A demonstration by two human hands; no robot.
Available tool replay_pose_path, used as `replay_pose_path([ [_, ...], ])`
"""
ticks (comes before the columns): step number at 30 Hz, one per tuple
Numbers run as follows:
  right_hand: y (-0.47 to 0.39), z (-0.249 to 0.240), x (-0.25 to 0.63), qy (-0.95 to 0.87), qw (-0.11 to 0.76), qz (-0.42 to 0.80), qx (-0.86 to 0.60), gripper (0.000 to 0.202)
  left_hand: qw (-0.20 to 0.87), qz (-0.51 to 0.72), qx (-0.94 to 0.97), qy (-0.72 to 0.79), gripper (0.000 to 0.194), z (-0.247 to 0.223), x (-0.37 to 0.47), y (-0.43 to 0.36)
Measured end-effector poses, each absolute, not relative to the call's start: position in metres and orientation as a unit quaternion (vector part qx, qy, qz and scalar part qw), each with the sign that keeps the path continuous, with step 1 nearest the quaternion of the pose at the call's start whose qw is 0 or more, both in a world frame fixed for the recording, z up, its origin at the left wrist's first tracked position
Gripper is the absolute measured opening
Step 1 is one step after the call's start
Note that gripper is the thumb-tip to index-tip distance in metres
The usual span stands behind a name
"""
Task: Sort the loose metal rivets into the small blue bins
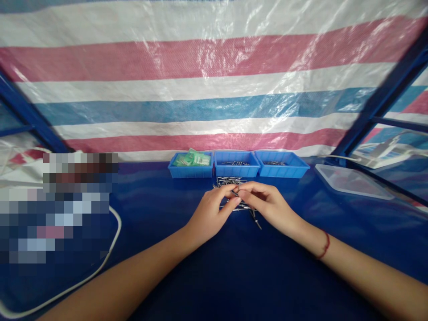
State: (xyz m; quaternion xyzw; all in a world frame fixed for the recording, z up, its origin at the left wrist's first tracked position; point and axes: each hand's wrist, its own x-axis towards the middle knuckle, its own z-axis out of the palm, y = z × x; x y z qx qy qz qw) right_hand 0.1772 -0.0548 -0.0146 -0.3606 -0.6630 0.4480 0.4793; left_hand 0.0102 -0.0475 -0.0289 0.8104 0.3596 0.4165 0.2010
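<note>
My left hand (210, 211) and my right hand (269, 205) meet over a loose pile of thin metal pieces (230, 180) on the blue table. Thumb and fingers of each hand are pinched together, and a small dark metal piece (235, 193) shows between the fingertips of both. One metal piece (256, 219) lies at the pile's near right edge, below my right fingers. Just behind the pile, a blue bin (236, 170) holds more metal pieces. The hands cover part of the pile.
A left blue bin (190, 171) holds green-and-clear packets (197, 158); a right bin (284, 170) holds small metal pieces. A translucent lid (354, 182) lies at the right. A white cable (117, 232) curves along the left. Striped sheeting (207, 107) hangs behind.
</note>
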Motion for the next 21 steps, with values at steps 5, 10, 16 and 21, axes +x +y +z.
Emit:
replay_pose_path([
  [5,-0.0546,-0.0129,0.1777,-0.666,0.477,0.423,-0.388,0.019,0.218,0.390,0.807,0.387,0.013,-0.0232,0.0115,-0.0481],
  [10,-0.0546,-0.0136,0.1764,-0.660,0.485,0.428,-0.382,0.019,0.211,0.400,0.811,0.372,0.016,-0.0212,0.0123,-0.0503],
  [16,-0.0555,-0.0147,0.1746,-0.627,0.513,0.451,-0.375,0.021,0.201,0.391,0.829,0.346,0.015,-0.0216,0.0109,-0.0522],
  [21,-0.0567,-0.0135,0.1751,-0.610,0.526,0.467,-0.365,0.019,0.215,0.399,0.825,0.337,0.009,-0.0221,0.0112,-0.0530],
])
